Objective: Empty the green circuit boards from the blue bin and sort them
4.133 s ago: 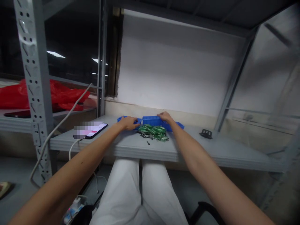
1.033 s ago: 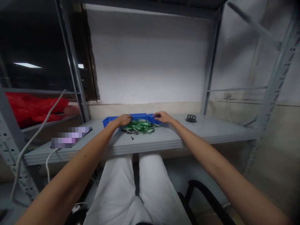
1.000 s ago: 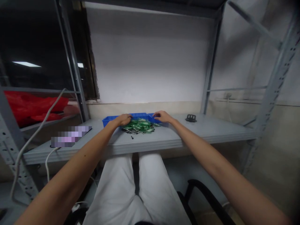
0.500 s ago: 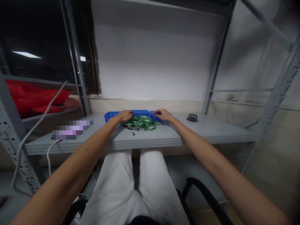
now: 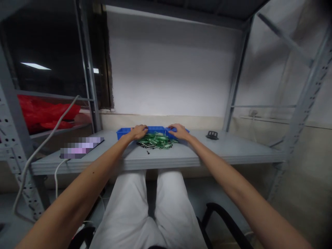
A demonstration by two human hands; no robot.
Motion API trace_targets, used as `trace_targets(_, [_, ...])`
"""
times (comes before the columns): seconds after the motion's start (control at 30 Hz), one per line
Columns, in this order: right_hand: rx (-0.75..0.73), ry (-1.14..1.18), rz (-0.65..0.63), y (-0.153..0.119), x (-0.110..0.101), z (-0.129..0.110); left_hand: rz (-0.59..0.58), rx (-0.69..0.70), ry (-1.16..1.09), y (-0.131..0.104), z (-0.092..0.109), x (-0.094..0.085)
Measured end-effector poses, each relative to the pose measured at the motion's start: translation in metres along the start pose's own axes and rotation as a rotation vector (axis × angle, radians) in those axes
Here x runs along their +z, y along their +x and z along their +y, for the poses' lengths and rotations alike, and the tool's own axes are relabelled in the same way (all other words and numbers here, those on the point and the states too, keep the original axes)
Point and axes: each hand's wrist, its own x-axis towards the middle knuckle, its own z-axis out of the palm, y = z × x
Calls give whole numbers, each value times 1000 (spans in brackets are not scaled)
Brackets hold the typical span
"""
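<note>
Blue bins (image 5: 157, 129) back green pieces (image 5: 156, 139) as the loosely spread right hand (image 5: 180, 132), shifted from middle to right bin (image 5: 169, 134), brackets them with the left hand (image 5: 139, 132), grip unclear.

Pile (image 5: 157, 140) lay mid-counter (image 5: 233, 150), one loose screw (image 5: 148, 152) before it, toward the front edge. Left bin (image 5: 121, 133) stood left of the pile, middle bin (image 5: 158, 129) directly behind it, right bin (image 5: 170, 135) behind its right side. Left hand (image 5: 139, 131) was at the pile's left, right hand (image 5: 179, 132) at the right bin. Phone (image 5: 82, 148) lay on the counter's left part; lead (image 5: 56, 178) ran from its near end down past the front edge. Holder (image 5: 212, 135) sat well right of the bins. Bag (image 5: 48, 112) lay on a side shelf (image 5: 59, 131), behind and left of the phone. Wall (image 5: 171, 69) stood behind the counter, window (image 5: 52, 83) left of it. Chair arm (image 5: 225, 216): below the counter, right of the legs (image 5: 171, 204).
</note>
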Motion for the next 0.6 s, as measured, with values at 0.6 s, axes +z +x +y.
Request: trace_targets(0.6, [-198, 102, -156, -3, 43, -73, -93, 322, -59, -37, 22, 16])
